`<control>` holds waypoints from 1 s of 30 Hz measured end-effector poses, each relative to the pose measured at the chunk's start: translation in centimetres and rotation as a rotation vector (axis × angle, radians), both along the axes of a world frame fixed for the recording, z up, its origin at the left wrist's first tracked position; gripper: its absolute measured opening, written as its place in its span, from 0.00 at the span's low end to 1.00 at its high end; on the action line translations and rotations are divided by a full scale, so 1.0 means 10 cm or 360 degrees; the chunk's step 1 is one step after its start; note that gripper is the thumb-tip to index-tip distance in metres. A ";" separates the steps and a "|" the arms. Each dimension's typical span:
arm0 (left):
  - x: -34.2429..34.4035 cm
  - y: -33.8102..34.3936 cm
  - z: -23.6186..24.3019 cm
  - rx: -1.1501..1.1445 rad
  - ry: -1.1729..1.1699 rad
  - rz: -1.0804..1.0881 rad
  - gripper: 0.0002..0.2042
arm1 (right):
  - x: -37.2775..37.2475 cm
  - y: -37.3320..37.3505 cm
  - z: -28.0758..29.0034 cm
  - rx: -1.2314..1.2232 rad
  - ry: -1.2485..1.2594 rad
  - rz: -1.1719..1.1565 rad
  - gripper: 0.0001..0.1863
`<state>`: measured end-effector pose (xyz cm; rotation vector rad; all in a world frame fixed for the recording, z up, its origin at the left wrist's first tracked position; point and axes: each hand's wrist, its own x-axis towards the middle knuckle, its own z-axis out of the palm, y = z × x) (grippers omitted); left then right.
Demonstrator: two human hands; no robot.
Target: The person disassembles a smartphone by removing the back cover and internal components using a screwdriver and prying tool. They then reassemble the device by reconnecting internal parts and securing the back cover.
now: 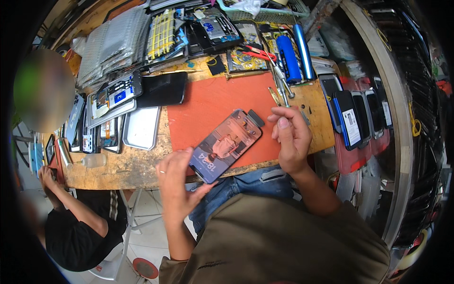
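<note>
A lit smartphone [226, 146] with a picture on its screen is tilted over the front edge of a red work mat [198, 102]. My left hand [177, 182] grips its lower end, fingers on one side and thumb on the other. A small dark piece [256, 118] sticks out at the phone's far end; its kind I cannot make out. To the right of the phone, my right hand [293, 139] hovers with loosely bent fingers apart and nothing visible in them. Just beyond it lie several slim screwdrivers [282, 85] and red-handled pliers [259, 53].
Bubble-wrap sleeves [111, 45] and opened phone parts [213, 28] crowd the back. Two blue cylinders [288, 59] stand back right. A black panel [163, 87] and an empty phone housing [142, 128] lie left. More phones [350, 120] sit right. Another person's hands [47, 177] are at the left.
</note>
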<state>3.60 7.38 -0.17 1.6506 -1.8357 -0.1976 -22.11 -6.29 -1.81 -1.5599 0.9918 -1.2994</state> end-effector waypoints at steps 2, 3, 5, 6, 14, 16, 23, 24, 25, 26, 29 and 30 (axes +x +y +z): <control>0.07 -0.01 -0.04 0.0057 0.0072 0.0040 0.49 | -0.04 0.04 0.00 0.0066 -0.0044 -0.0046 0.14; 0.08 -0.01 -0.06 0.0039 0.0160 0.0061 0.49 | -0.05 0.05 0.00 0.0093 -0.0097 -0.0060 0.14; 0.10 -0.02 -0.05 0.0079 0.0235 0.0134 0.50 | -0.05 0.06 -0.01 0.0088 -0.0131 -0.0034 0.13; 0.09 -0.03 -0.04 0.0065 0.0285 0.0142 0.50 | -0.05 0.05 -0.01 0.0089 -0.0153 -0.0021 0.13; 0.13 -0.04 0.00 0.0109 0.0238 0.0181 0.51 | -0.06 0.04 -0.03 0.0071 -0.0098 0.0018 0.11; 0.13 -0.02 0.02 0.0127 0.0178 0.0137 0.50 | -0.07 0.05 -0.03 0.0097 -0.0095 0.0034 0.11; -0.03 -0.06 0.09 0.0134 -0.0187 0.0003 0.47 | 0.00 0.00 0.06 -0.0061 0.0215 -0.0010 0.13; -0.06 -0.07 0.10 0.0116 -0.0223 -0.0006 0.47 | 0.03 -0.01 0.08 -0.0113 0.0333 -0.0005 0.14; -0.08 -0.08 0.12 0.0145 -0.0174 0.0019 0.47 | 0.05 -0.01 0.09 -0.0266 0.0551 -0.0036 0.17; -0.10 -0.10 0.13 0.0172 -0.0141 0.0019 0.47 | 0.07 -0.01 0.10 -0.0293 0.0564 -0.0013 0.17; -0.21 -0.23 0.11 0.0138 -0.0068 -0.0026 0.46 | 0.14 -0.01 0.12 -0.0338 0.0687 0.0007 0.15; -0.27 -0.29 0.09 0.0125 -0.0058 -0.0036 0.45 | 0.14 -0.01 0.12 -0.0357 0.0720 -0.0005 0.14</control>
